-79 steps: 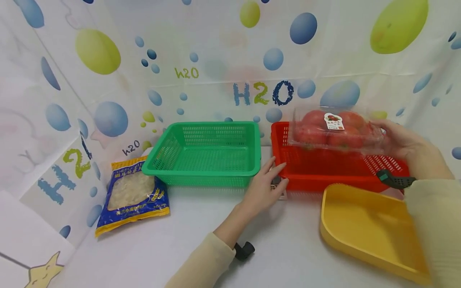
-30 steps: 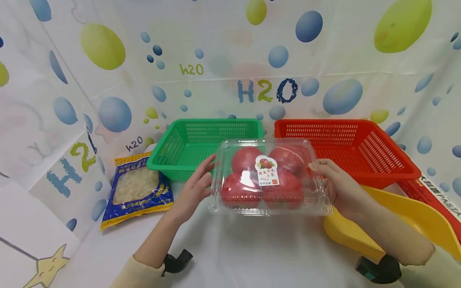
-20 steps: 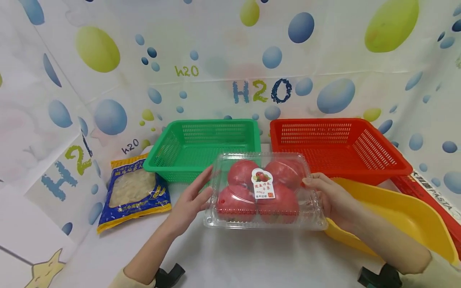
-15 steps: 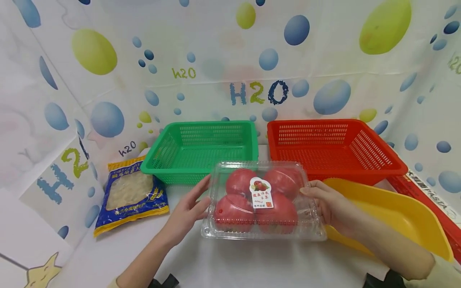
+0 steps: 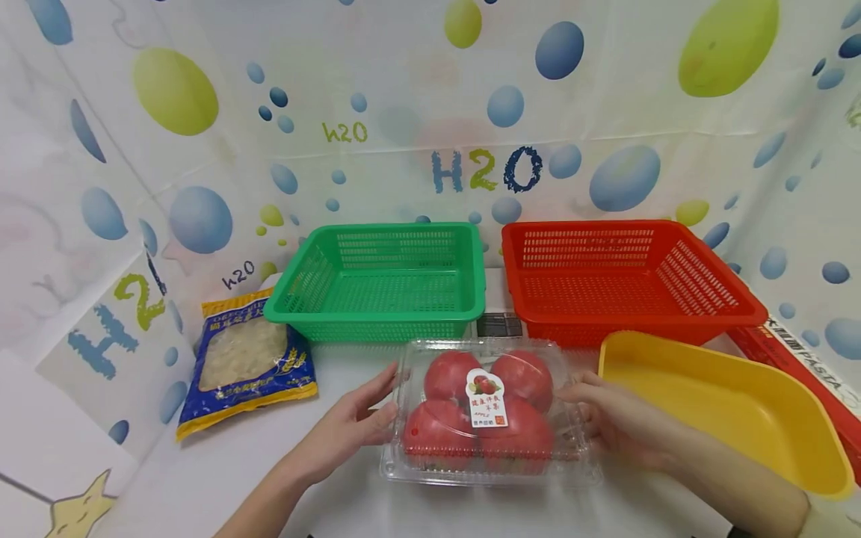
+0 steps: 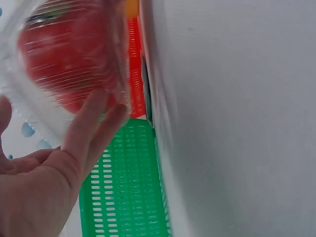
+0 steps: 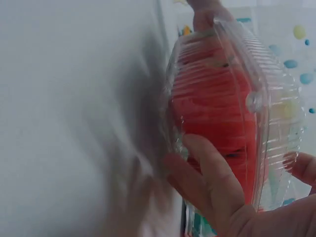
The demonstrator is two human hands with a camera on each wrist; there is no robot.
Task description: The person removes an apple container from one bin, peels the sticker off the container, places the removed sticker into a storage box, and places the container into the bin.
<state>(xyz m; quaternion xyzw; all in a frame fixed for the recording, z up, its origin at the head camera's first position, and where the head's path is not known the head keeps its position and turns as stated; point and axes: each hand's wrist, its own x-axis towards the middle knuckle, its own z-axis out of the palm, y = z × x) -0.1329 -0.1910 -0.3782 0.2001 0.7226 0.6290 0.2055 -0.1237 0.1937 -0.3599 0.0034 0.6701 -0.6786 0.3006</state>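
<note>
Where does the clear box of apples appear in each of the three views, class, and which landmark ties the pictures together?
Head: the clear box of apples is at lower centre, between both hands.
Left wrist: the box fills the top left, above the fingers.
Right wrist: it stands at centre right, seen edge-on.
Shared landmark: the green basket in the head and left wrist views; I cannot make it out in the right wrist view.

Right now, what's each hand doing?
Left hand: open, straight fingers pressed to the left side of the clear apple box.
Right hand: grips the box's right side.

Red apples (image 5: 451,373) in clear box (image 5: 491,478), green basket (image 5: 383,288), red basket (image 5: 625,280) — yellow tray (image 5: 726,411), bubble-print backdrop (image 5: 430,97)
</note>
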